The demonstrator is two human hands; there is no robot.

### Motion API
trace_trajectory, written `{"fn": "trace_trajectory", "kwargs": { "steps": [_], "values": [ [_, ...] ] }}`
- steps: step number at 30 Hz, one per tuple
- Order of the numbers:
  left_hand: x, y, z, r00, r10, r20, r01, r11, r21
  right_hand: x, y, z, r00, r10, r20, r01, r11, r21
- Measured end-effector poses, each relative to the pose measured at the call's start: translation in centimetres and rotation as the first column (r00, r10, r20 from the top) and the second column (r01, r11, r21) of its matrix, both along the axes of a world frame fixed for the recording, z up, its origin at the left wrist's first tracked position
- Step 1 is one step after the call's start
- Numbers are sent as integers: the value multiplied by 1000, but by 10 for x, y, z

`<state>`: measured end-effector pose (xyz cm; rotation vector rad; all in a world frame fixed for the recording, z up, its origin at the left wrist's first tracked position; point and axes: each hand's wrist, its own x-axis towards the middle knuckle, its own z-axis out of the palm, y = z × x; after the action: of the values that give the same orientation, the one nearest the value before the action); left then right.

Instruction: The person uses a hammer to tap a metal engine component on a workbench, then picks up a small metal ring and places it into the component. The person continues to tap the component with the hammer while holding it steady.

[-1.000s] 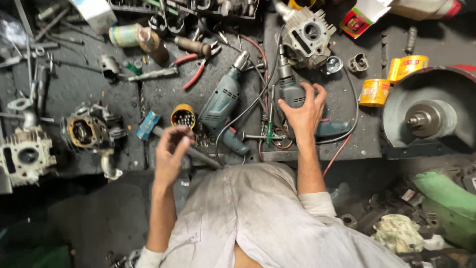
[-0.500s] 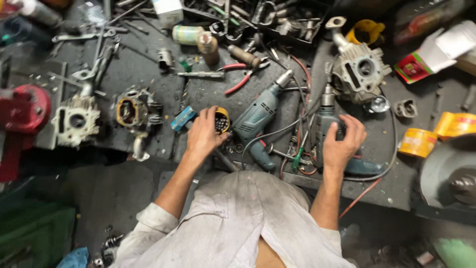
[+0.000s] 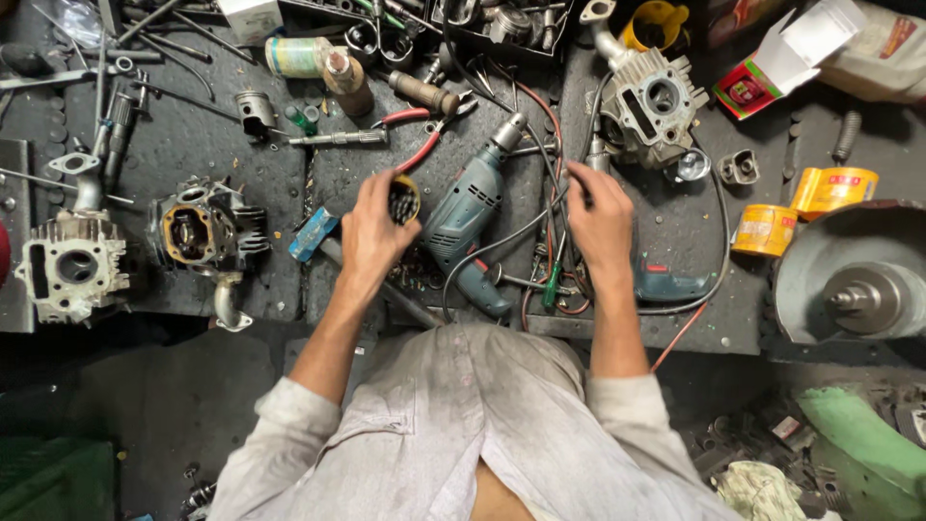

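My left hand (image 3: pixel 371 232) reaches onto a dark, cluttered workbench, and its fingers close around a small round yellow-rimmed tin (image 3: pixel 405 200) with dark bits inside. A grey-blue power drill (image 3: pixel 470 220) lies just to the right of it, chuck pointing up and right. My right hand (image 3: pixel 600 217) lies on top of a second, darker drill (image 3: pixel 666 283) and a tangle of black and red cables (image 3: pixel 550 241). Its fingers are spread and do not grip anything.
Engine cylinder parts sit at the left (image 3: pixel 72 265), (image 3: pixel 203 232) and top right (image 3: pixel 651 101). Red-handled pliers (image 3: pixel 420 135), a blue block (image 3: pixel 313 234), yellow tape rolls (image 3: pixel 767 229) and a bench grinder (image 3: pixel 854 285) surround the hands. The bench edge runs just below my forearms.
My left hand has moved up and right onto the yellow-rimmed tin. My right hand has stayed over the darker drill, its fingers flattening. My head has shifted, so the bench's position in view changed.
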<state>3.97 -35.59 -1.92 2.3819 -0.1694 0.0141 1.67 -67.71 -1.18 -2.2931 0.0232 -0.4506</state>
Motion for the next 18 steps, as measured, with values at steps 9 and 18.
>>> {"fn": "trace_trajectory", "kwargs": {
  "steps": [9, 18],
  "values": [
    [56, -27, -4, 972, -150, 179, 185, 962, -202, 75, 30, -23, 951, -198, -237, 53, 860, -507],
    [2, -18, -7, 956, 35, 292, 51, 958, -281, 58, 23, -7, 991, -105, -79, 65, 915, -399]
  ]
}}
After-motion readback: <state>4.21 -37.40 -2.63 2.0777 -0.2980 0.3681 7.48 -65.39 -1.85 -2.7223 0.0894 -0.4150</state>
